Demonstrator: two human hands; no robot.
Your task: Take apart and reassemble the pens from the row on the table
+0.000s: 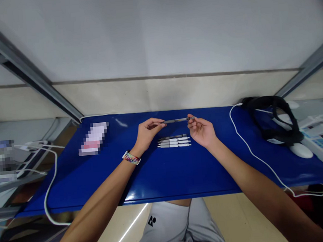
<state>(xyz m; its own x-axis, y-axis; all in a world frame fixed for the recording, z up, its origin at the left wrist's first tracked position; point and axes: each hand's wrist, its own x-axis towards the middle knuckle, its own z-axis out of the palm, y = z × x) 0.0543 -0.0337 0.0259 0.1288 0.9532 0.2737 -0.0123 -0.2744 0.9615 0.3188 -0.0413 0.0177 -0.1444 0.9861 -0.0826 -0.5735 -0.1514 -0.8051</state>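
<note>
A pen (pixel 177 120) with a grey grip and a clear barrel lies level between my two hands, above the blue table (pixel 180 176). My left hand (pixel 149 132) pinches its left end between thumb and fingertips. At the right end, my right hand (pixel 203 130) holds it with thumb and fingers. Just below it on the table, several pens (pixel 174 143) lie side by side in a small stack of rows, mostly white with grey grips, tips to the left. A colourful band is on my left wrist.
A blurred white and pink item (pixel 93 139) lies on the table's left. A black headset (pixel 274 120) with white parts sits at the right, beside a white cable (pixel 247 143). Another white cable (pixel 52 183) hangs at the left edge. Metal posts and a wall stand behind.
</note>
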